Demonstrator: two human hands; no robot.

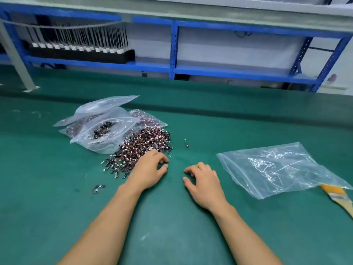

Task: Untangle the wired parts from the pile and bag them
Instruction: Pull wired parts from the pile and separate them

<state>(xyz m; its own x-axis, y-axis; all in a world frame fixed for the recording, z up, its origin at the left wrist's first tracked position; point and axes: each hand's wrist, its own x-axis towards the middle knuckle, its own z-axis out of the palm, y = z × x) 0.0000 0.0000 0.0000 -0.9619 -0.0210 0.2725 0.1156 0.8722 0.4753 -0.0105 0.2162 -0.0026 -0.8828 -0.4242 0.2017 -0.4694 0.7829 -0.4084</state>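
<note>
Many light, limp wired parts are heaped left of centre; one is best pinched at its connector. At the heap the left hand, beside it the right hand: fingers loosely curled, empty.

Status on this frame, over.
Left hand at pile edge, no grip seen. Right hand empty on mat. Bag right, looks empty. Nothing in the way.

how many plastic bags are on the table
5. An empty bag lies right of the right hand. Four overlap left of the pile: a flat bag on top, a bag of black parts in front, a reddish-filled bag far left, a second one behind. Overlap may hide more.
</note>
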